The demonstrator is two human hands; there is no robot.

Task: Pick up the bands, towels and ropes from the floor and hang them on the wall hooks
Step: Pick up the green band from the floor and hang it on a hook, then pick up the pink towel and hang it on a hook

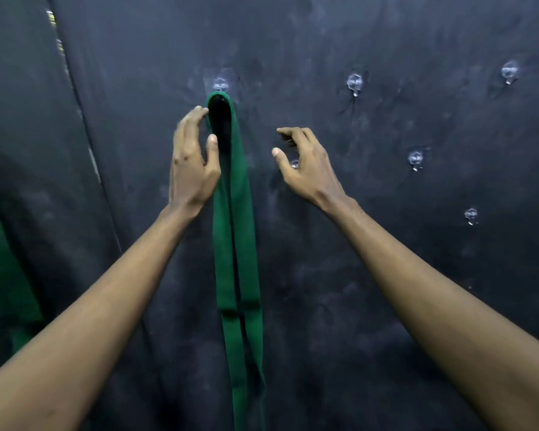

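**The green band [234, 244] is on a hook [221, 84]**

Your left grip [190, 160] is released, with loose fingers touching the band's top loop. Your right grip [302, 163] is also released and empty, just beside the band. Other hooks [354, 84] dot the dark wall [324, 275] to the right.

Green band [234, 213] hanging from a clear hook [221, 84]
Fingertips of the left hand [190, 163] sit at the loop's edge, hook just above them; right hand [305, 169] spread, fingers clear of the band
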